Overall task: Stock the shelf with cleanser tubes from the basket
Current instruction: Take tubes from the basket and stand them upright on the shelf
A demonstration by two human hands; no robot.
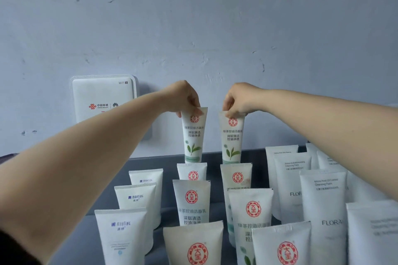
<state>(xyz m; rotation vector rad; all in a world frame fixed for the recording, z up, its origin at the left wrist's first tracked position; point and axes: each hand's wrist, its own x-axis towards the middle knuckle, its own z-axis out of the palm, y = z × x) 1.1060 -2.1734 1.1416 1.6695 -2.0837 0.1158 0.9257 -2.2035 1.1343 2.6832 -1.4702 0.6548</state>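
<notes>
Holding: two green-leaf cleanser tubes upright at the back edge of the shelf (150, 162), one in each hand.
Left hand (186, 98): my fingers (195, 104) pinch the flat top seam of the left tube (193, 134); the hand comes down on it from above.
Right hand (239, 99): my fingers are curled onto the top seam of the right tube (232, 137), gripping it the same way.
Tube positions: both stand cap end down, side by side but apart, close to the wall (193, 28); their bottoms are hidden behind the next tubes, so I cannot tell whether they touch the shelf.
Middle rows: more red-seal tubes (191, 198) stand in two files in front of the ones I hold, running toward the front edge.
Left side of shelf: three white tubes with blue lettering (135, 197) stand in a file, partly under my left forearm.
Right side of shelf: taller white tubes with grey lettering (323, 200) are packed close together, partly behind my right forearm.
Wall: a white router box (103, 97) hangs above the shelf's back left part.
Basket: not in view.
</notes>
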